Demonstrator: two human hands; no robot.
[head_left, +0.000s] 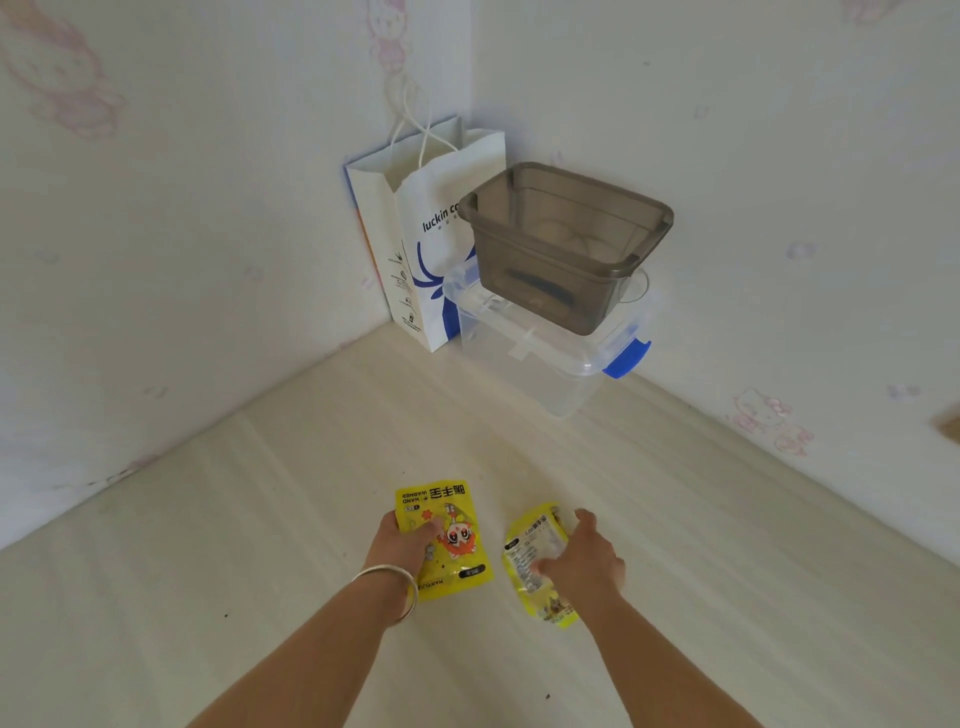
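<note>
The left grip (410, 540) pinches a flat yellow cartoon-printed hand-warmer packet (457, 545); the right grip (587, 561) clasps a crumpled yellow packet (530, 558) just beside. Beyond the 2 grips, a smoky grey plastic bin (566, 270) holds pale, possibly round things.

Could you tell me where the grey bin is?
Head view, far corner: the grey bin sits atop the clear box, right of the paper bag.

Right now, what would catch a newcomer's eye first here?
At bottom centre, the left hand grips a bright yellow cartoon-printed hand-warmer packet and the right hand grips a crumpled yellow packet beside it. In the far corner, a smoky grey plastic bin sits on a clear lidded plastic box.
</note>
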